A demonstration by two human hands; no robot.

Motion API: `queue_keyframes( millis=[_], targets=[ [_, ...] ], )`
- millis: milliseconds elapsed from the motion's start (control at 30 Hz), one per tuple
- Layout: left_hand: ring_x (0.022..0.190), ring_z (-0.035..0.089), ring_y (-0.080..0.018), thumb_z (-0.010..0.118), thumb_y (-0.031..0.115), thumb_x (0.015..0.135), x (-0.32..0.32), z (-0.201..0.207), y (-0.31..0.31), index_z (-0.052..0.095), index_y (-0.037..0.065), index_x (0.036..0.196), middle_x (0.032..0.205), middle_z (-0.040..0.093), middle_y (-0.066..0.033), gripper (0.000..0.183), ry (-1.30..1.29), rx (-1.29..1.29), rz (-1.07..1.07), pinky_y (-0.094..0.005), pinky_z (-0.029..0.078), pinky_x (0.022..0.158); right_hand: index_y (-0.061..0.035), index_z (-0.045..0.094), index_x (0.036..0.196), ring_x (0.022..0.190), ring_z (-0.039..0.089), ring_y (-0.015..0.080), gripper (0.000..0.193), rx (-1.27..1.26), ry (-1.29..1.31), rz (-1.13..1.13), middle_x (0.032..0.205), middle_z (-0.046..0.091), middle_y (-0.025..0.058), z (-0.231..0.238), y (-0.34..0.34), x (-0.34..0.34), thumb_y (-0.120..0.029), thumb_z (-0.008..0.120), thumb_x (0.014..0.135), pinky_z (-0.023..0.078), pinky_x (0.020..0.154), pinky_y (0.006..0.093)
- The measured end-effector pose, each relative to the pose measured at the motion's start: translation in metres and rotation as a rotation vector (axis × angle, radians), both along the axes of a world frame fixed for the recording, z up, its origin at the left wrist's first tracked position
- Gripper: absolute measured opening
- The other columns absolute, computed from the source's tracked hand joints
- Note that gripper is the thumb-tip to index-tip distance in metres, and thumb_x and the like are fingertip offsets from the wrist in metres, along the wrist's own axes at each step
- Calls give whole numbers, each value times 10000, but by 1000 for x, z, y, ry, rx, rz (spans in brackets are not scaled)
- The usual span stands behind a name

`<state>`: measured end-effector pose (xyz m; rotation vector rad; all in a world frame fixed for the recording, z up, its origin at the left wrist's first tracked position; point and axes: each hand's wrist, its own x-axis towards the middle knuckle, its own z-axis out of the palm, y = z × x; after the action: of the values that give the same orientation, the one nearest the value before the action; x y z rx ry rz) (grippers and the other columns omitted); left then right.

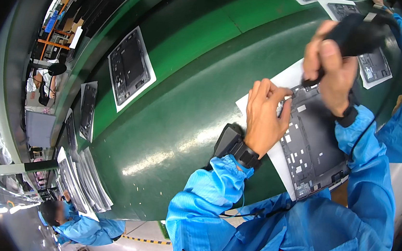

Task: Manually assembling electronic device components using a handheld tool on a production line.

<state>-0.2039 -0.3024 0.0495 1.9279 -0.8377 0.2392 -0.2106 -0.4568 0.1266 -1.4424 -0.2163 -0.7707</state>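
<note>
The tabletop (186,124) looks glossy; the panel (319,132) matt; the sheet (290,76) paper; the sleeves (210,184) creased cloth.

A panel (323,132) is lying on a paper sheet (288,77) at the right of the tabletop (175,142), just before the person's body. The left hand (265,114) is resting at the panel's far left corner; the right hand (334,73) is holding a tool (359,36) above its far end. A block-shaped object (228,139) is sitting just left of the left wrist. Well to the left, a second panel (128,65) is lying on its own sheet, with a third panel (88,110) further left. Nearer, a stack of sheets (84,182) is lying at the left end, and a co-worker (80,227) is sitting beside it. Another panel (375,65) is lying beyond the right hand.
</note>
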Motion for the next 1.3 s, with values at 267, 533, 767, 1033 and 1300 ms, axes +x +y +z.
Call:
queue_keyframes(
  millis=[267,533,767,1033,1300],
  targets=[
    [887,601,-260,785,23,744,-6,8,3,774,128,1078,935,610,-56,350,-378,315,4,-388,474,728,-46,542,1043,495,490,85,165,21,-167,-374,650,529,19,3,-130,-30,-203,582,1074,428,483,251],
    [906,622,-258,774,5,757,-10,13,-2,764,132,1117,967,635,-64,383,-454,430,9,-386,475,744,-47,563,1031,481,488,69,174,1,-143,-400,631,538,6,-4,-153,-37,-203,638,1049,400,456,241],
    [892,624,-249,776,11,760,-9,11,-3,776,133,1096,957,639,-56,358,-430,405,27,-386,479,747,-45,492,921,499,470,89,260,-48,-38,-444,668,494,20,-2,-149,-36,-234,539,1093,412,485,248],
    [887,613,-242,781,6,752,-8,11,-2,777,139,1097,951,634,-49,370,-401,385,21,-376,466,737,-42,562,1012,482,491,75,189,-10,-103,-401,632,538,11,-8,-155,-36,-209,643,1046,412,459,242],
    [881,601,-288,797,17,804,-8,10,-2,726,64,1113,960,639,-86,320,-183,215,36,-390,475,783,-29,578,961,485,493,78,214,-64,-59,-514,636,547,6,3,-142,-35,-216,636,1048,407,476,246]
  ],
)
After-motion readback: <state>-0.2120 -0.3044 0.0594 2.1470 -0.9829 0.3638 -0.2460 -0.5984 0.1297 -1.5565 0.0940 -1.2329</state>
